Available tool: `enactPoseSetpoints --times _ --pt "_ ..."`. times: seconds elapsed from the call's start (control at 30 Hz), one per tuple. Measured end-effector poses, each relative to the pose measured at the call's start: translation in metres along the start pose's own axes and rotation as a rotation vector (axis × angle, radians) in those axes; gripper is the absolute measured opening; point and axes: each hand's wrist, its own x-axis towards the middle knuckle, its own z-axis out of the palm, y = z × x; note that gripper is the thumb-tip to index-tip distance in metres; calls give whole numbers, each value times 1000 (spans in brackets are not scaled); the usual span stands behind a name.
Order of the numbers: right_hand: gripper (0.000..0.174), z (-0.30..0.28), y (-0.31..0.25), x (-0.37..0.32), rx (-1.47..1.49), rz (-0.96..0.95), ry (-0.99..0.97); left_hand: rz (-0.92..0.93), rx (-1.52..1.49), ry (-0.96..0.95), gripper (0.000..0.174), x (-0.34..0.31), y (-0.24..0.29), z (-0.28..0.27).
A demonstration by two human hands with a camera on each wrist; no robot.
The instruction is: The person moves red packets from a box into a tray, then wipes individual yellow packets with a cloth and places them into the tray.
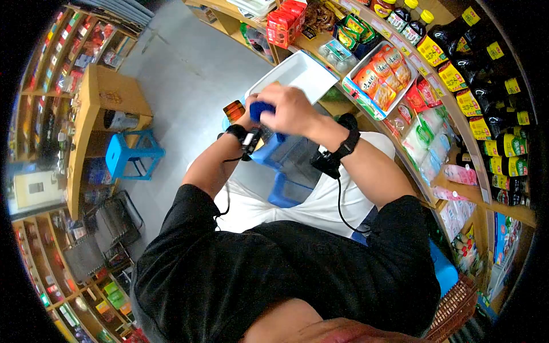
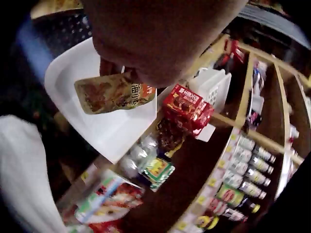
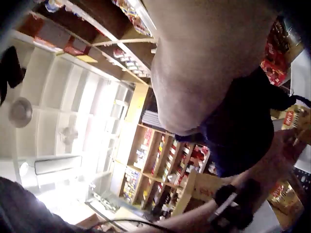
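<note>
My left hand [image 1: 246, 119] holds a small gold-brown snack pouch [image 2: 114, 93] with printed lettering, its body sticking out past the fingers in the left wrist view. A wad of dark blue cloth [image 1: 262, 112] is gripped in my right hand [image 1: 289, 111], which is close against the left hand. In the right wrist view the cloth [image 3: 243, 126] bunches under the fingers, and my left forearm passes below it. Just beyond both hands is a white plastic bin [image 1: 317, 73]; the pouch overlaps its inside in the left wrist view.
A blue-grey plastic crate [image 1: 289, 163] stands between the person's knees. On the right, shelves carry a tray of orange packets [image 1: 380, 77], red boxes [image 1: 286, 23] and dark sauce bottles [image 1: 457, 63]. A blue stool [image 1: 128, 151] and a cardboard box [image 1: 117, 91] stand to the left.
</note>
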Motion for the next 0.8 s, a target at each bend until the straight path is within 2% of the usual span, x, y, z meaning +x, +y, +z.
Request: enactPoseSetpoints --times 0.03,0.1,0.23,0.3,0.43,0.47,0.53,0.57,0.63,0.67,0.73,0.77,0.8 --pt "20 -6 9 6 -3 52 74 -215 580 522 18 -25 18 82" --pt "20 -22 15 16 83 165 243 -147 641 511 19 -40 22 121" --pt "23 -42 30 26 88 350 385 -162 693 585 25 -25 6 109" --pt "24 -40 47 30 78 304 472 -125 786 630 29 -21 0 109" --pt "24 -40 57 32 172 362 469 -72 1021 733 34 -15 -11 109" --pt "24 -41 56 32 189 366 471 -76 1024 732 34 -13 -12 106" --pt "22 -40 61 30 158 376 452 -232 1062 610 26 -10 -11 95" --pt "21 -38 63 31 127 380 430 -235 1064 612 26 -8 -12 90" --pt "21 -37 66 31 106 374 427 -376 1349 519 31 -8 -5 99" --pt "22 -36 67 31 83 367 424 -376 1349 520 31 -9 -2 97" --pt "21 -36 68 31 82 360 432 -367 1753 35 33 -12 6 94" --pt "21 -35 68 31 80 355 439 -366 1752 37 33 -15 3 94" --pt "24 -34 70 31 113 372 460 -260 1563 181 36 -32 5 119"
